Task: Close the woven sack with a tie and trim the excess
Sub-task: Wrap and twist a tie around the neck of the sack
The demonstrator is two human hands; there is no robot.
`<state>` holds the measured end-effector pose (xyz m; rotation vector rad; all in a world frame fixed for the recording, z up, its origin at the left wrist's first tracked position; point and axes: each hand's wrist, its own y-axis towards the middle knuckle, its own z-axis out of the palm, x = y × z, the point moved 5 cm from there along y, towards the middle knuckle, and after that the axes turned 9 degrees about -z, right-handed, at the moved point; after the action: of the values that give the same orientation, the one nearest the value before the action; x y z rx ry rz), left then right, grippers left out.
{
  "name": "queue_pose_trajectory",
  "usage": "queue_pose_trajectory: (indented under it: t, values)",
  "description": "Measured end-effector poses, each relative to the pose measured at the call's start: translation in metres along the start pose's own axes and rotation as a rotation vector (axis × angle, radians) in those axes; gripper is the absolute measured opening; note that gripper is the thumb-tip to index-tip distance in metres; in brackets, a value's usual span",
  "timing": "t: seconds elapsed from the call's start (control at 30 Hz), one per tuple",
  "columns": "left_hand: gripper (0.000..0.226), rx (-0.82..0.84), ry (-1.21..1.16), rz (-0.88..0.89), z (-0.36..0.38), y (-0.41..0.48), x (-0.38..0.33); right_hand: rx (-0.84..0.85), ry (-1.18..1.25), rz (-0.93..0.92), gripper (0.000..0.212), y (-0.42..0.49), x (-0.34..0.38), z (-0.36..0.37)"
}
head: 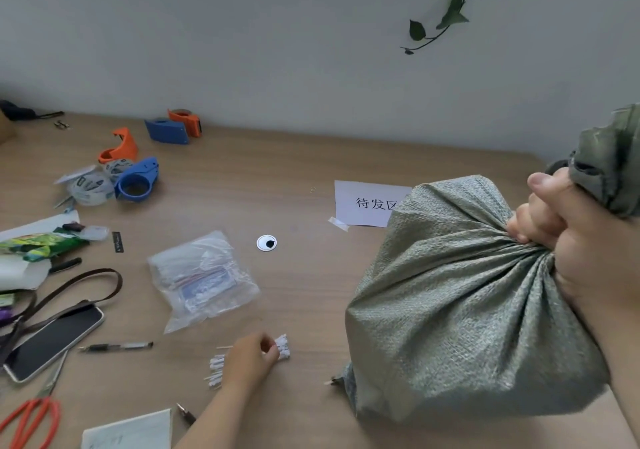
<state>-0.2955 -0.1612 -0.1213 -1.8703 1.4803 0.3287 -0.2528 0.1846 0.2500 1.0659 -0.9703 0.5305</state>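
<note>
A grey-green woven sack [450, 303] stands filled on the wooden table at the right. My right hand [575, 241] is shut around its gathered neck, and the loose top of the sack flops out above my fist. At the table's near middle lies a bundle of white cable ties [282, 346]. My left hand [251, 358] rests on that bundle with its fingers curled over the ties. Orange-handled scissors [29, 421] lie at the bottom left edge.
A clear plastic bag [202, 277] lies left of the sack, a paper label [367, 203] behind it. A phone with strap [52, 341], a pen [116, 346], tape dispensers [138, 178] and tape rolls crowd the left side. A notepad [131, 431] sits near the front edge.
</note>
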Motion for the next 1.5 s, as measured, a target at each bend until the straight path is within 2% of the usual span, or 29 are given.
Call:
queue_pose_trajectory:
  t: [0.37,0.57,0.7,0.83,0.93,1.03,1.1,1.2,1.3,1.5]
  values:
    - [0.018,-0.009,-0.446,0.01,-0.045,-0.01,-0.035,-0.016,-0.009,-0.001,0.047,-0.007,0.01,0.007]
    - [0.012,-0.107,-0.702,0.038,-0.112,-0.047,-0.112,-0.021,-0.026,0.017,0.048,-0.007,0.015,0.005]
    - [0.01,-0.077,-0.907,0.147,-0.16,-0.088,-0.19,-0.004,-0.012,0.059,0.04,-0.002,0.017,0.0]
    - [0.012,0.02,-1.036,0.276,-0.185,-0.124,-0.257,0.051,0.016,0.118,0.046,0.0,0.011,0.005]
    - [0.015,0.171,-1.1,0.363,-0.18,-0.15,-0.309,0.053,0.028,0.173,0.043,0.004,0.007,0.0]
    - [0.016,0.34,-1.063,0.435,-0.162,-0.168,-0.355,0.067,0.056,0.188,0.032,0.007,0.007,-0.002]
    - [0.016,0.394,-0.99,0.462,-0.146,-0.175,-0.375,0.083,0.082,0.196,0.029,0.006,0.007,-0.003]
    - [0.017,0.508,-0.967,0.447,-0.122,-0.177,-0.392,0.07,0.149,0.194,0.029,0.004,0.012,-0.004]
    - [0.019,0.618,-1.061,0.37,-0.105,-0.177,-0.401,0.038,0.196,0.213,0.029,0.002,0.014,-0.007]
    - [0.018,0.689,-1.197,0.328,-0.096,-0.168,-0.405,0.041,0.141,0.207,0.022,0.003,0.011,-0.011]
